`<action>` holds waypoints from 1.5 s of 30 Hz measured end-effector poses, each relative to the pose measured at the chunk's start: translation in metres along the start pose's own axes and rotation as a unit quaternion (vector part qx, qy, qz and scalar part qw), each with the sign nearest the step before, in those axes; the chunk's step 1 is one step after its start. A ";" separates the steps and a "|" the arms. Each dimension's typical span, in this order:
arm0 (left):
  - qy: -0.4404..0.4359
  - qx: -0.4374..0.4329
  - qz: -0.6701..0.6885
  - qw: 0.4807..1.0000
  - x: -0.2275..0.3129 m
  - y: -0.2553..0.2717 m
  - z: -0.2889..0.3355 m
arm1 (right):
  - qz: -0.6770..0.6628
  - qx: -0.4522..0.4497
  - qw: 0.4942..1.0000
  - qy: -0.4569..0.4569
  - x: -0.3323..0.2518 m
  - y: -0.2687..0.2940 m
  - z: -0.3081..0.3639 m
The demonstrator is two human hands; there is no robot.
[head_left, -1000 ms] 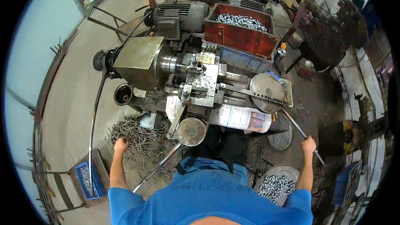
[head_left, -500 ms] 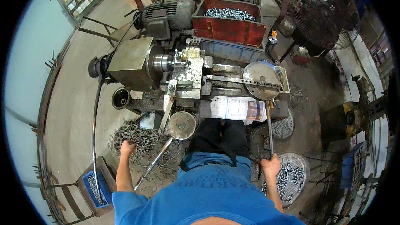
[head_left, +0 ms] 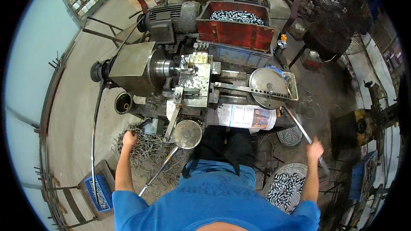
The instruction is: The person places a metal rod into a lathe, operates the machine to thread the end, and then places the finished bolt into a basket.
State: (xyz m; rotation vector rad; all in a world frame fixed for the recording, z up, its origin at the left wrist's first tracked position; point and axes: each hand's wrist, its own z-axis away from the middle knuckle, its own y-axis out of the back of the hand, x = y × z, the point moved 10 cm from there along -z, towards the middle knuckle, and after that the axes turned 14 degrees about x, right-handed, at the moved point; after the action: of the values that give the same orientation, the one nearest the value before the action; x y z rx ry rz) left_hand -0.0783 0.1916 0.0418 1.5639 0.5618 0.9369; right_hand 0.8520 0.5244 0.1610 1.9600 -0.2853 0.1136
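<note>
My right hand point(head_left: 314, 150) is wrapped round a long metal lever point(head_left: 299, 125), which slants out to the right from beneath a round metal disc point(head_left: 263, 78). A perforated linkage bar point(head_left: 239, 87) runs from the disc to the tool carriage point(head_left: 195, 85) of a small lathe. Facing the carriage on the left is the lathe's chuck point(head_left: 162, 68). My left hand point(head_left: 129, 139) hangs with curled fingers over a tangle of metal shavings point(head_left: 147, 145); what it holds, if anything, is hidden. Between my arms, a second lever point(head_left: 158, 171) with a round plate point(head_left: 187, 134) stands untouched.
A red bin point(head_left: 235, 34) of small metal parts stands behind the lathe, beside a motor point(head_left: 171, 17). Shiny parts fill a round basket point(head_left: 299, 169) near my right arm. A blue tray point(head_left: 102, 190) sits at lower left, and a large fan point(head_left: 336, 15) stands far right.
My right hand has swung the lever outward to the right. The disc and linkage bar have turned with it. My left hand stays closed near the shavings.
</note>
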 end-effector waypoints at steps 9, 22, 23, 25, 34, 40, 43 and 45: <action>-0.180 -0.004 -0.151 0.972 0.085 -0.032 -0.027 | -0.164 0.165 0.969 0.081 -0.120 0.104 -0.052; -0.224 0.013 -0.154 0.962 0.073 -0.062 -0.015 | -0.474 0.121 0.852 0.188 -0.280 0.235 -0.063; -0.220 0.019 -0.154 0.963 0.071 -0.064 -0.015 | -0.486 0.117 0.835 0.231 -0.308 0.247 -0.069; -0.205 0.029 -0.123 0.970 0.064 -0.046 -0.011 | -0.541 0.090 0.780 0.301 -0.375 0.289 -0.071; -0.031 0.308 -0.031 0.950 0.003 0.271 -0.009 | -0.328 0.099 0.756 0.559 -0.635 0.336 -0.019; 0.081 0.242 -0.024 0.966 -0.047 0.216 0.059 | -0.327 0.048 0.742 0.583 -0.665 0.322 -0.005; 0.059 0.264 -0.066 0.961 0.018 0.211 0.078 | -0.340 0.058 0.754 0.559 -0.668 0.311 -0.014; 0.043 0.218 0.032 0.974 0.002 0.207 0.064 | -0.331 0.062 0.762 0.553 -0.666 0.311 -0.016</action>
State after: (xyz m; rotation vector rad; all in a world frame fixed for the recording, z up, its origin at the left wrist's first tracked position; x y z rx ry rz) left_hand -0.0547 0.1117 0.2415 1.9481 0.8243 0.9780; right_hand 0.1309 0.5209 0.3052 1.6754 1.2076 0.7926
